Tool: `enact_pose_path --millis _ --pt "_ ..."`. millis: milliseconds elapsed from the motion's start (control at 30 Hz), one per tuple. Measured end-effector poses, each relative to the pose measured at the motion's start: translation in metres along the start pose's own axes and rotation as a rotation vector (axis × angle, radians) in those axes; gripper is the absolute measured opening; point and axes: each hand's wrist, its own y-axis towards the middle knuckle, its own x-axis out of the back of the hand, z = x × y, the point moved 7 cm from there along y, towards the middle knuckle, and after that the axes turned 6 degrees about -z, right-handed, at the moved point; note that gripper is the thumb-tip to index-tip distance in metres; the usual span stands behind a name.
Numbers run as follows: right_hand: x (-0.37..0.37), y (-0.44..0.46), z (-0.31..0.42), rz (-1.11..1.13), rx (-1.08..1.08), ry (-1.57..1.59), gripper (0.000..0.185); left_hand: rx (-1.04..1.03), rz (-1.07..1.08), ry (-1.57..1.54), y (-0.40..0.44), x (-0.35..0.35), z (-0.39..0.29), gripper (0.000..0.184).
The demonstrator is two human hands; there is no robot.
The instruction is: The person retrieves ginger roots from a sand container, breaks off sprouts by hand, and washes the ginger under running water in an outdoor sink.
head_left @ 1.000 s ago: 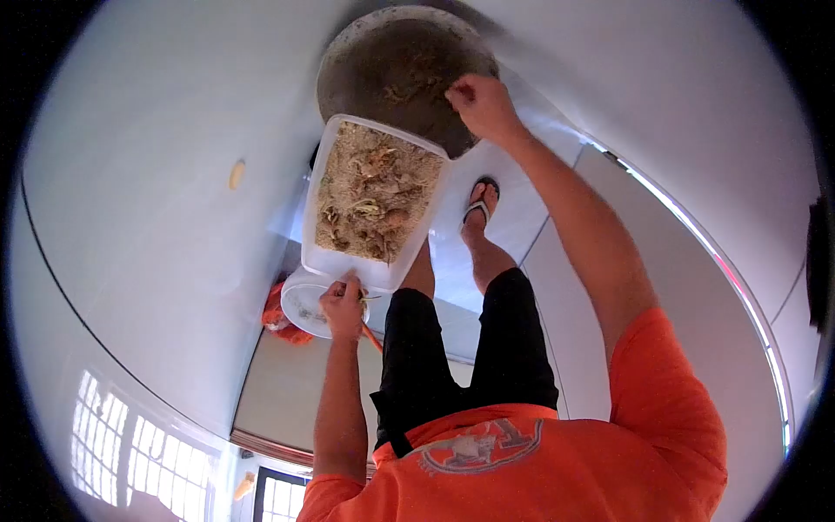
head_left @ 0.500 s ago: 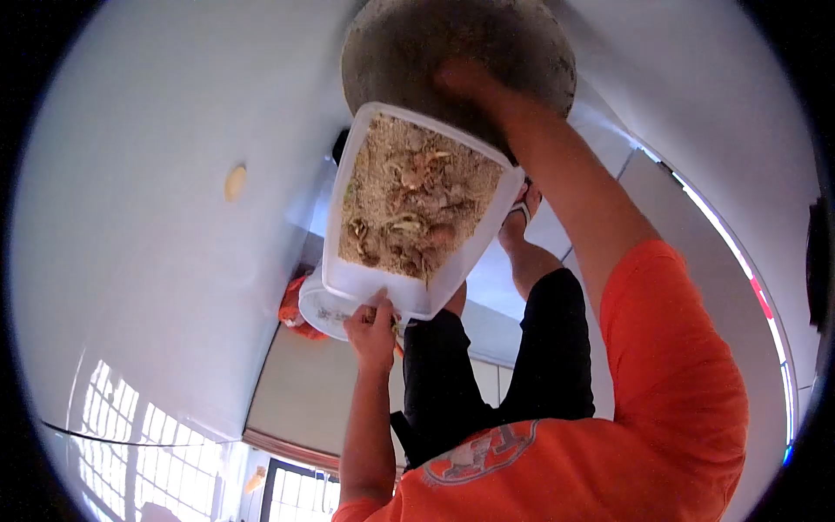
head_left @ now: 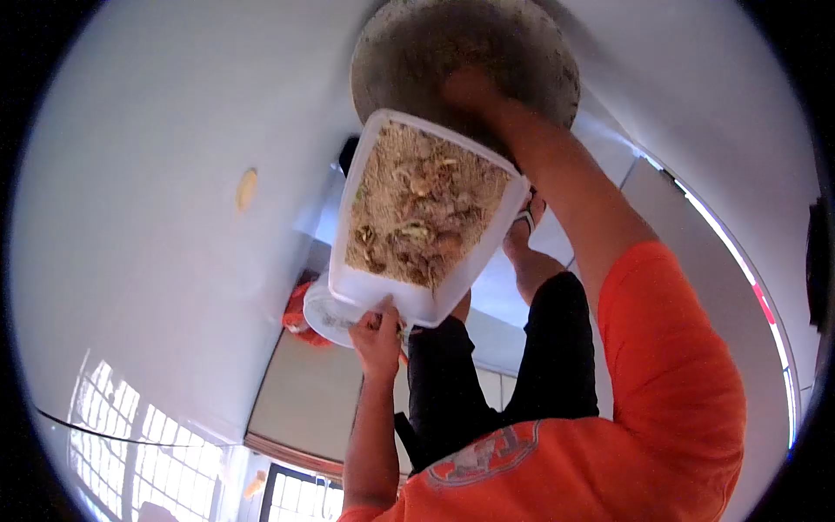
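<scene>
My left hand (head_left: 377,341) grips the near rim of a white translucent plastic bin (head_left: 396,296), which is tilted. Inside the bin lies a layer of tan, sand-like grains (head_left: 374,170) with brownish, shrivelled clumps (head_left: 422,226) on top; I cannot make out what they are. Beyond the bin's far edge is a large round grey basin (head_left: 383,52). My right hand (head_left: 470,91) reaches into this basin, near its shaded inner surface. Its fingers are blurred and dark, so their pose and anything in them do not show.
A white bucket (head_left: 326,317) stands below the bin at the left, beside a red bag-like thing (head_left: 300,313). My sandalled foot (head_left: 529,213) shows on the floor. A pale wall (head_left: 139,217) rises on the left, with an oval beige fixture (head_left: 247,190).
The whole view has shifted slightly, so the bin, basin and both hands appear a little lower and to the right. The left-hand grip and the bin's contents look the same.
</scene>
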Motion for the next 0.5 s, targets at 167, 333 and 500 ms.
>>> enact_pose_path --millis 167,333,500 --pt "0.005 -0.006 -0.055 -0.157 -0.505 0.675 0.025 -0.014 0.018 0.015 0.004 -0.001 -0.005 0.025" --pt "0.017 -0.049 -0.055 -0.284 -0.580 1.292 0.025 -0.042 0.003 0.034 0.001 0.003 -0.002 0.028" --pt "0.055 -0.087 -0.033 -0.263 -0.514 1.856 0.019 -0.017 0.043 0.065 -0.004 0.004 -0.019 0.030"
